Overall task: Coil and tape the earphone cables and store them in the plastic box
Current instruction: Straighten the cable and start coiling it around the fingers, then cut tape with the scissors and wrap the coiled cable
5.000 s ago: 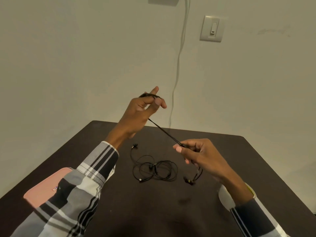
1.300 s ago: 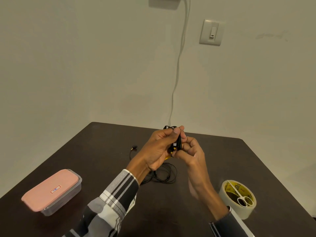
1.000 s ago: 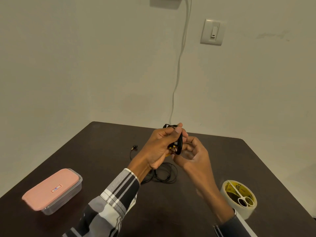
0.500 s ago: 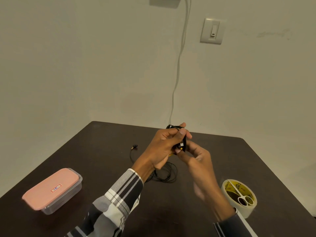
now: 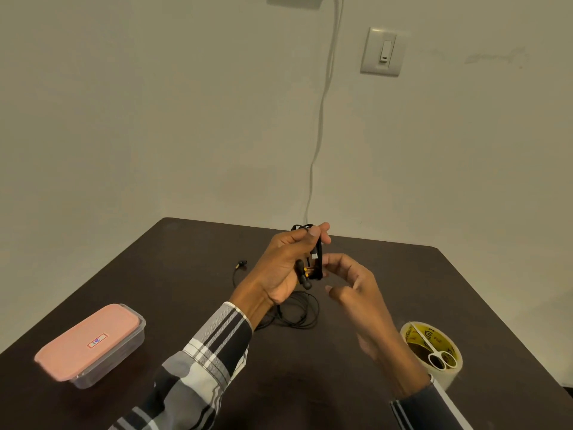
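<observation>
- Left hand (image 5: 283, 268) up above the dark brown table (image 5: 387, 274), gripping a coiled black earphone cable (image 5: 318, 259) wound over its fingers, earbuds dangling at the palm.
- Right hand (image 5: 353, 283) just beside the coil, fingers curled; fingertips seem to touch its lower end, hard to tell.
- A second loose black earphone cable (image 5: 297, 315) lies on the table beneath the hands.
- Clear plastic box with pink lid (image 5: 90, 342) sits closed, far left.
- Roll of clear tape (image 5: 434, 349) at right, small white-handled scissors (image 5: 435, 355) lying on it.

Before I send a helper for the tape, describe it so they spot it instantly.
On the dark table, near its right edge beside the right hand, stands a roll of clear packing tape. Small white-handled scissors lie across its top; nothing else there is round.
</observation>
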A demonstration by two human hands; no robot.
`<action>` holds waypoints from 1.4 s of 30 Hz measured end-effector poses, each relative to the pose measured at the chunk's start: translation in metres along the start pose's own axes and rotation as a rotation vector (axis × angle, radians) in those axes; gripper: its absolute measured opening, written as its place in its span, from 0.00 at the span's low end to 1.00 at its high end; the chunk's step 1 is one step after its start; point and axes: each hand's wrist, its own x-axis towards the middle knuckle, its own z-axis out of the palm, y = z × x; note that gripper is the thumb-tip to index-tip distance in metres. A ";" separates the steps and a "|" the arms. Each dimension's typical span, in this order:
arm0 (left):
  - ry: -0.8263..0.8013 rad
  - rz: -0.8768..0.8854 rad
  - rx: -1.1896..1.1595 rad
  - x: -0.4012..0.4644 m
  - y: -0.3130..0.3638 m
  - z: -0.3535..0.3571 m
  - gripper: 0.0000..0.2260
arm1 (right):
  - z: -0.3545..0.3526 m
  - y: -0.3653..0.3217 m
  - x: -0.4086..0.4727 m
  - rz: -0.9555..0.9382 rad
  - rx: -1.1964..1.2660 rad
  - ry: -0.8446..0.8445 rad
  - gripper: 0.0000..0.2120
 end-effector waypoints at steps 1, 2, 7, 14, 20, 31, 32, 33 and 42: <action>-0.015 0.006 0.008 -0.001 0.001 0.000 0.10 | 0.001 -0.001 0.000 -0.006 -0.018 -0.012 0.27; -0.026 0.012 0.023 -0.002 0.002 -0.001 0.11 | 0.002 -0.002 0.000 -0.011 -0.034 -0.023 0.29; -0.070 0.017 0.074 -0.005 0.005 0.000 0.10 | -0.008 -0.004 0.004 -0.042 -0.090 0.051 0.27; -0.101 -0.016 0.074 -0.006 -0.002 -0.001 0.10 | -0.075 -0.008 0.008 0.028 -0.369 0.116 0.12; -0.149 -0.020 0.061 -0.004 -0.013 0.006 0.10 | -0.152 -0.003 -0.006 0.175 -0.822 0.131 0.03; -0.240 -0.060 0.061 -0.004 -0.042 0.043 0.13 | -0.164 0.026 -0.044 0.470 -1.047 -0.117 0.05; -0.249 -0.070 0.063 -0.004 -0.045 0.042 0.14 | -0.161 0.029 -0.044 0.474 -1.072 -0.121 0.06; -0.258 -0.086 0.059 -0.003 -0.047 0.041 0.14 | -0.159 0.032 -0.044 0.478 -1.096 -0.117 0.07; -0.217 -0.121 0.100 -0.002 -0.051 0.027 0.13 | -0.153 0.047 -0.038 0.491 -1.105 -0.045 0.09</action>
